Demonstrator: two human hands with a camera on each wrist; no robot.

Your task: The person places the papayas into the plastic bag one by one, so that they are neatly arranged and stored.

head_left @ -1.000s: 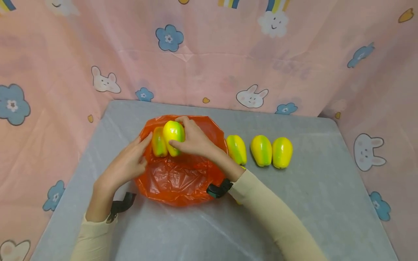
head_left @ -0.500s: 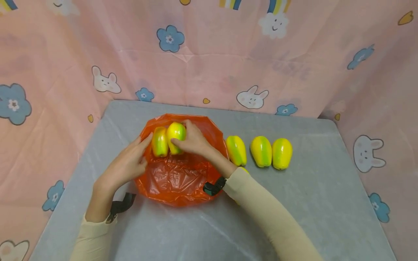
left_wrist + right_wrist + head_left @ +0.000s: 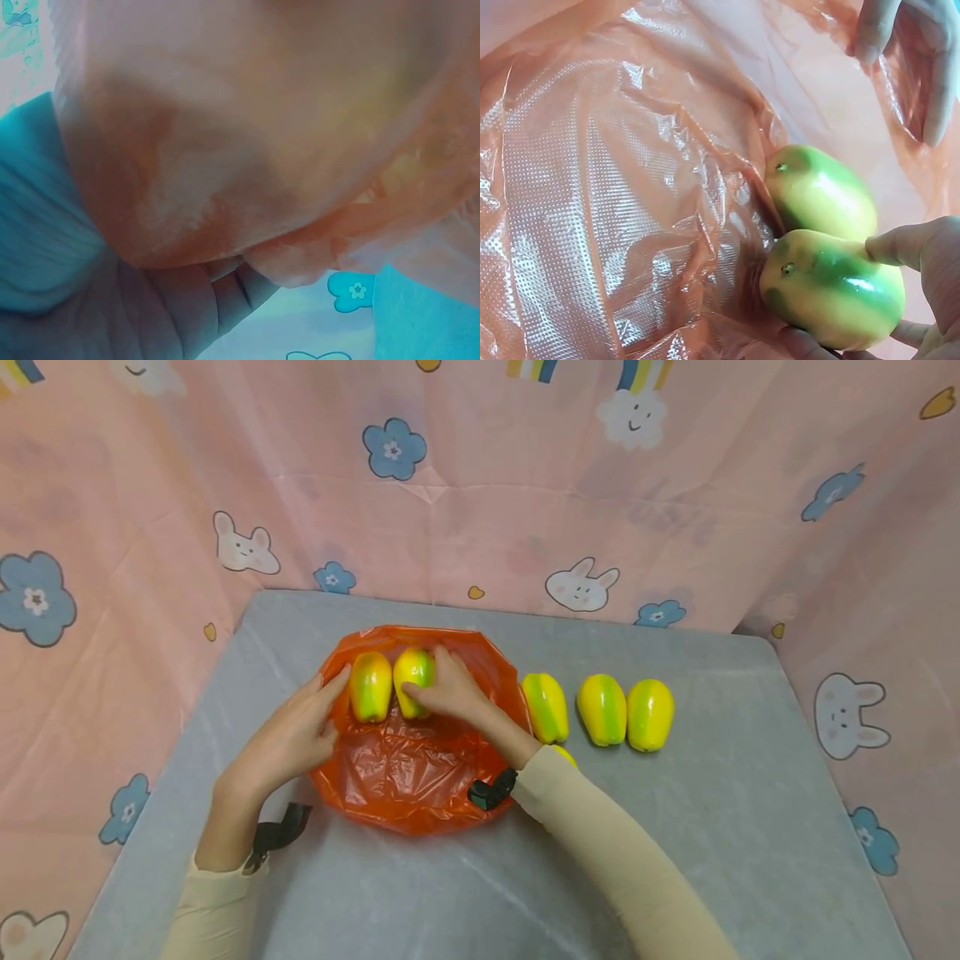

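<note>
An orange-red plastic bag [image 3: 420,777] lies spread with its mouth wide on the table. Inside it, my right hand [image 3: 450,687] holds a yellow-green mango [image 3: 412,672], thumb on one side and fingers on the other. In the right wrist view this mango [image 3: 832,292] lies beside a second mango [image 3: 821,191], which in the head view stands at the bag's left inner side. My left hand [image 3: 288,735] grips the bag's left rim. Film covers most of that hand in the left wrist view, where the bag [image 3: 187,187] is blurred.
Right of the bag, on the grey table [image 3: 720,827], are a mango [image 3: 546,707] close to the rim, another mango [image 3: 602,710] and a third mango [image 3: 650,716]. One more mango [image 3: 565,755] is partly hidden by my right sleeve. A pink patterned curtain [image 3: 480,510] hangs behind.
My right hand has moved the mango slightly right and down, away from in front of the other mango, so both show side by side. My left hand stays at the rim.
</note>
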